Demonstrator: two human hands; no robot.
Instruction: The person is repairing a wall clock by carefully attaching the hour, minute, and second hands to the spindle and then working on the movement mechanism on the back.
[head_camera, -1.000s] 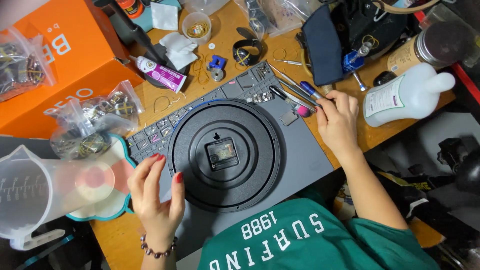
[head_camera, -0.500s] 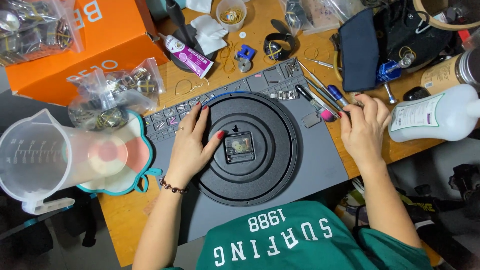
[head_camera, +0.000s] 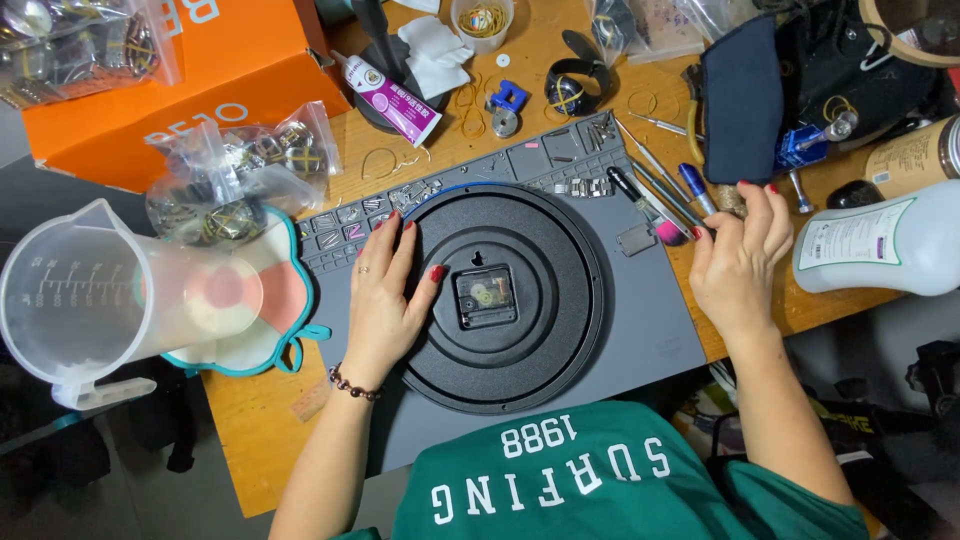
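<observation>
A round black wall clock (head_camera: 540, 330) lies face down on a grey work mat (head_camera: 640, 330), its square movement (head_camera: 486, 297) showing in the middle. My left hand (head_camera: 385, 295) rests flat on the clock's left rim, fingers spread, gripping nothing. My right hand (head_camera: 738, 255) lies at the mat's right edge, fingertips touching the small hand tools (head_camera: 655, 190) laid there, among them a blue-tipped one (head_camera: 693, 183). Whether it grips one I cannot tell.
A clear measuring jug (head_camera: 80, 300) sits at the left over a teal-edged pad (head_camera: 290, 300). Behind are an orange box (head_camera: 190, 80), bags of metal parts (head_camera: 235, 180), a glue tube (head_camera: 390, 95), a white bottle (head_camera: 880, 240) and a dark pouch (head_camera: 745, 95).
My left hand moved from the clock's lower left edge up onto its left rim. My right hand stayed by the tools. The view shifted slightly.
</observation>
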